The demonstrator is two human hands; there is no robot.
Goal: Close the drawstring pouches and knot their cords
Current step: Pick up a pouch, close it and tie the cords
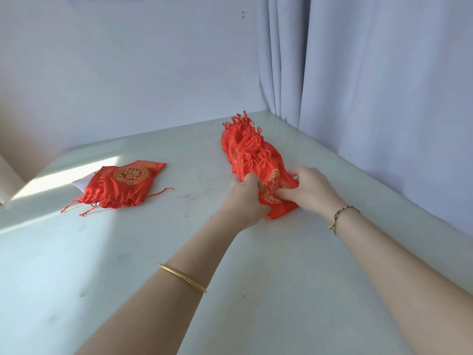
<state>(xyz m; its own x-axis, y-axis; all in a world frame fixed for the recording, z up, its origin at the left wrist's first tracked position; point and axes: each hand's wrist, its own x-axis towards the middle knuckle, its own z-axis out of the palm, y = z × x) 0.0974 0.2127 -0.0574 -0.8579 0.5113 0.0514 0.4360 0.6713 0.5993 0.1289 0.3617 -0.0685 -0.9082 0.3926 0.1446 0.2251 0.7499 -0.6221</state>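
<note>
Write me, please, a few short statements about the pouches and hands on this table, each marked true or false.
1. The left hand and right hand both hold the nearest pouch of the row on the right. True.
2. A hand touches the pile on the left. False: no hand is near it, and its cords trail loose on the table.
3. A gold bangle sits on the left forearm. True.
4. The pouches are plain red. False: they bear round gold patterns.
5. The curtain hangs on the left. False: it hangs on the right.
</note>
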